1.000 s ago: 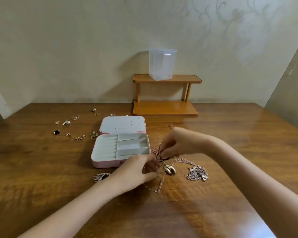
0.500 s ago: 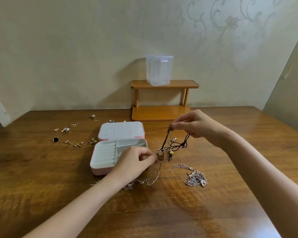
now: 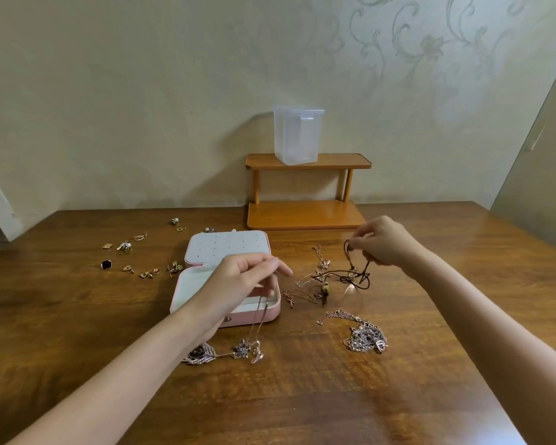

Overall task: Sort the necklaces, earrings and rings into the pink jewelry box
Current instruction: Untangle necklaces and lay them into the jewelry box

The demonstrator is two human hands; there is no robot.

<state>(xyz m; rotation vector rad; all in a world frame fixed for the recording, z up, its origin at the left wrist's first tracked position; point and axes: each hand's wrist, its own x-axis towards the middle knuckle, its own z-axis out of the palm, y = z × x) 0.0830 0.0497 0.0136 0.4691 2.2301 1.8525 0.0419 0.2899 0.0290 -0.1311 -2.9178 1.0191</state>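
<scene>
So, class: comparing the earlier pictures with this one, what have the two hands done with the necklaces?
The hands drew apart. The left hand carried a thin chain left, over the pink jewelry box. The right hand pulled the black cord necklace right. Box, earrings and silver chain pile stayed put.

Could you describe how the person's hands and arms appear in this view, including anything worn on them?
Both arms are bare as far as the frame shows, with no sleeve in view. The left hand and the right hand wear no gloves, and no rings, bracelets or watch are visible on the fingers or wrists. No markings can be made out.
</scene>
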